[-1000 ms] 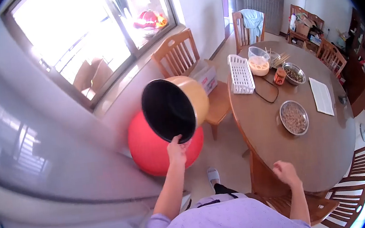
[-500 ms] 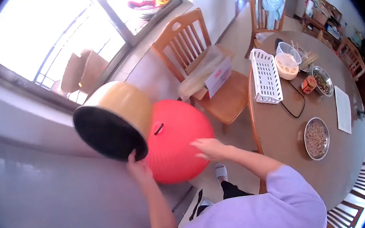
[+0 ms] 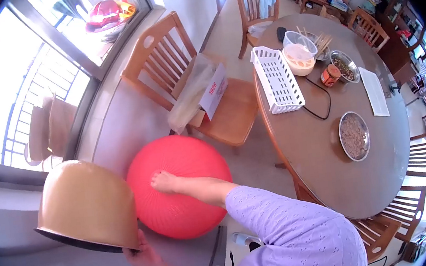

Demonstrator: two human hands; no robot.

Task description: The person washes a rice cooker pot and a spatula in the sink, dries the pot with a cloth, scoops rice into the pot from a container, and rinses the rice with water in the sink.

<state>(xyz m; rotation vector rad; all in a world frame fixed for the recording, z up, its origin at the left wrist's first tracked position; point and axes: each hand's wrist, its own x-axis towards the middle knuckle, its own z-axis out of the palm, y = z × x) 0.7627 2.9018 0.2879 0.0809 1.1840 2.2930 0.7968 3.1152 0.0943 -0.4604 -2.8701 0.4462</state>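
Pot tilts mouth-down, its rim grasped by the left hand; the right hand curls atop the red dome, its grip unclear.

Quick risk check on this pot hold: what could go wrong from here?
The left hand has the golden pot only by one side of its rim, so it may twist or slip. Its mouth faces down, so any unseen contents could spill. It might also knock the nearby red dome.
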